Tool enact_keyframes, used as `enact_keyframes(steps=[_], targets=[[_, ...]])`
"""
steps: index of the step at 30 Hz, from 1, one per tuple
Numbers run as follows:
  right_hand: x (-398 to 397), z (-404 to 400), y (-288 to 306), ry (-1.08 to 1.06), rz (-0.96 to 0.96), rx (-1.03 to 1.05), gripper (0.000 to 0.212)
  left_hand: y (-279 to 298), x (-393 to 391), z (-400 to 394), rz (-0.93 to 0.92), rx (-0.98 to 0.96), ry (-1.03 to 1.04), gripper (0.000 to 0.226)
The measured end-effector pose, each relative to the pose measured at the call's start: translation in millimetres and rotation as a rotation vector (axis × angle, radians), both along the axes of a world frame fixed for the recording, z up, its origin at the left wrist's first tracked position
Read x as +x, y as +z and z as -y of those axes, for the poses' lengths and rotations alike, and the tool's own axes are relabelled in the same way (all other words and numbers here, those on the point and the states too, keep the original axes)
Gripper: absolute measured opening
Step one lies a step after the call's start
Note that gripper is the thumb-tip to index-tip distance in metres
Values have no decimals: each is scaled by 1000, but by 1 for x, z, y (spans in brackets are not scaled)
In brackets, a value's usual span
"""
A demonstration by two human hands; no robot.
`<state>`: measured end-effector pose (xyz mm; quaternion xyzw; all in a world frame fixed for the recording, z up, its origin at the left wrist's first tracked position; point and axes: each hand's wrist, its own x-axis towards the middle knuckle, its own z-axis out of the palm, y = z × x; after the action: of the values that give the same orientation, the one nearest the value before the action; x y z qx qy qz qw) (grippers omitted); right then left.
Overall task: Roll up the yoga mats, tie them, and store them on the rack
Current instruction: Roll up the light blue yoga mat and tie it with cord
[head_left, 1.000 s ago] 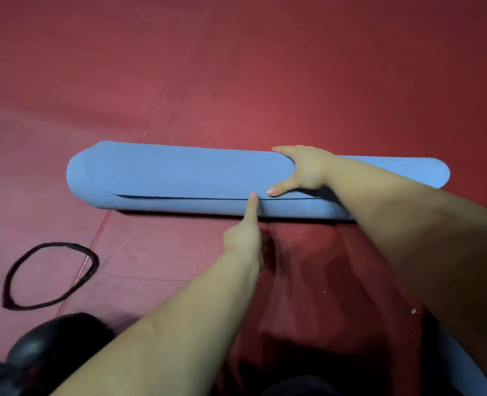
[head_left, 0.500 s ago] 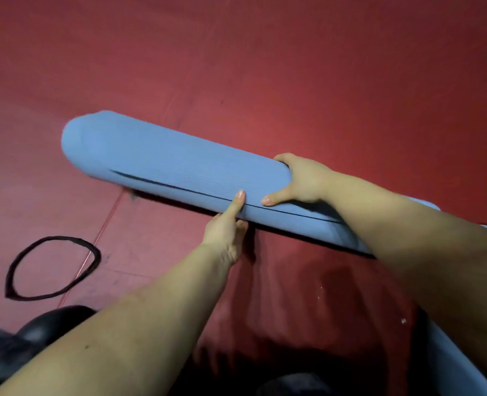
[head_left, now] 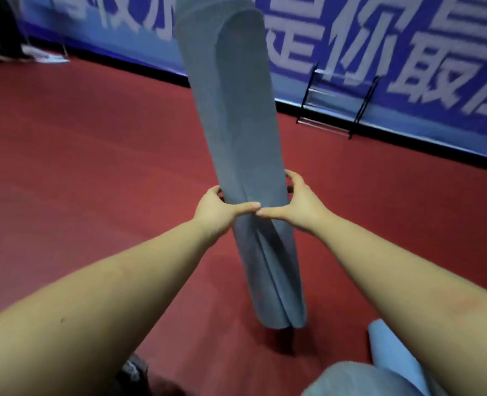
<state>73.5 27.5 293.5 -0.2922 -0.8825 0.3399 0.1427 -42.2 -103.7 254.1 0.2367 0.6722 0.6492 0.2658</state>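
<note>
Red floor (head_left: 79,167) | rolled mat (head_left: 245,155) on end, top cut off | left hand (head_left: 218,214), right hand (head_left: 299,205) wrap it, fingers hidden behind

The rolled blue mat (head_left: 245,172) stands on end on the red floor (head_left: 93,167), leaning slightly, and both hands circle its middle: the left hand (head_left: 216,212) from the left, the right hand (head_left: 299,204) from the right, thumbs meeting in front. Open floor spreads to the left of the roll and behind it up to the blue banner wall (head_left: 408,67). A black wire rack (head_left: 336,107) stands against that wall to the right. Another blue roll (head_left: 390,350) lies near the floor's lower right, just beside the standing roll's foot.
</note>
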Motion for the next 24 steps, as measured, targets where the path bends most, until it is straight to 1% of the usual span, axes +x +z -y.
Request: enact_keyframes(steps=[1,3,4,7,9,12,16,17,19,21,24], targets=[[8,12,12,-21,-45,-6,114,15,6,10,-41,-11,-9,87],[23,36,27,-52,-127,-43,110,38,18,31,-93,-33,-15,88],[30,47,32,-56,-160,-65,107,44,22,39,-118,-45,-14,94],[42,70,23,-66,-211,-164,101,45,30,57,-151,-36,-77,122],[44,77,5,-57,-232,-216,106,33,32,61,-123,-20,-126,129],[38,83,-23,-37,-252,-265,114,13,32,61,-83,-97,-94,127],[28,87,-54,-23,-181,-236,121,-5,34,58,-89,-188,-30,122],[29,88,-59,-30,-162,-247,119,-6,35,60,-115,-205,-24,118],[31,91,-64,-43,-90,-261,108,-7,36,62,-201,-246,-9,111],[33,92,-71,-42,-86,-286,101,-10,34,65,-284,-262,-16,113],[36,93,-75,-17,-89,-344,104,-20,32,76,-309,-252,-61,120]])
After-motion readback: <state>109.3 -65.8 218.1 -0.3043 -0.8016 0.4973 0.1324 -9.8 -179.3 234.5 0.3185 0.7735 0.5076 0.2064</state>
